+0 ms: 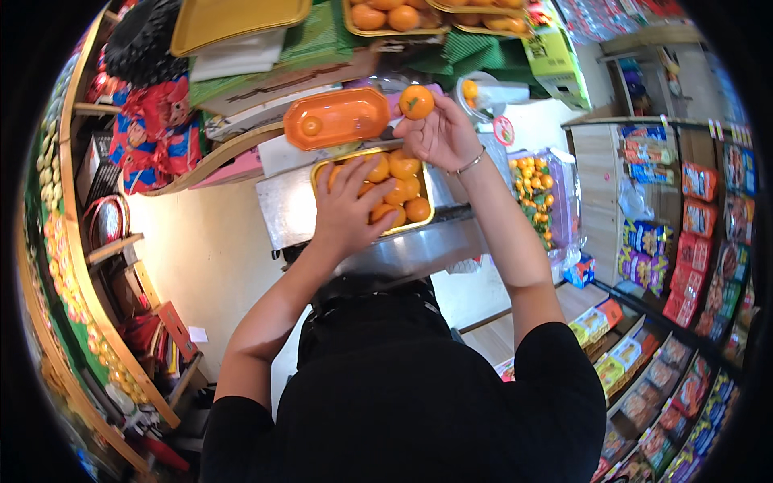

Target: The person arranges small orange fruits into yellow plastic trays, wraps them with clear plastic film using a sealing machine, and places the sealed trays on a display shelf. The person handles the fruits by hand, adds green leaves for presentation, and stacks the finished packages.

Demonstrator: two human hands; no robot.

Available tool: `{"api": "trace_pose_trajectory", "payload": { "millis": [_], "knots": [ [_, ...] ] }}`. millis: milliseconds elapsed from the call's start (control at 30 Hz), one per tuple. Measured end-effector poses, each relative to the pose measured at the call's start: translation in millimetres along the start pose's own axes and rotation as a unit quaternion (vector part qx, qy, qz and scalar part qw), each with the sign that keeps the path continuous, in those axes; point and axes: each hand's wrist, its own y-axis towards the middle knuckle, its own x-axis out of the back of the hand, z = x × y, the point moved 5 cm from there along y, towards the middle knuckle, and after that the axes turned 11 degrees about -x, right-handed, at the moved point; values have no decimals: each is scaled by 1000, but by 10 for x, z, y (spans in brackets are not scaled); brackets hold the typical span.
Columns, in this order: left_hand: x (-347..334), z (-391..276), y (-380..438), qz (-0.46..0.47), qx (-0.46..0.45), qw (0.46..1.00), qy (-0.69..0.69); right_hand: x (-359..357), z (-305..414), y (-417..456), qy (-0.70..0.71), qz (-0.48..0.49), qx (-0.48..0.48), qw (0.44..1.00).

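Observation:
My right hand holds up a single mandarin orange in its fingertips, with a small green mark at its stem end. My left hand lies spread over the left part of a yellow-rimmed tray, touching the mandarins inside. Several mandarins show to the right of those fingers; the ones under the palm are hidden. The tray sits on a steel surface. Just beyond it is an orange eight-sided tray with one small mandarin in its left end.
More trays of mandarins stand at the back, near a yellow tray. At right lie a clear-wrapped pack of small orange fruits and a plastic cup. Shelves of packaged snacks line the right; a wooden fruit rack curves along the left.

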Motion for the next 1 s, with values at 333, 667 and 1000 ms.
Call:
{"api": "trace_pose_trajectory", "payload": {
  "millis": [333, 667, 1000],
  "knots": [
    [-7, -52, -3, 2, -29, 999, 42, -901, -61, -919, -311, -186, 289, 886],
    [-12, -85, -1, 1, -29, 998, 49, -1384, -141, -1274, -538, -307, 424, 660],
    [-11, -80, -11, 0, -22, 999, 48, -1388, -326, -1210, -184, -243, 302, 903]
  ]
}}
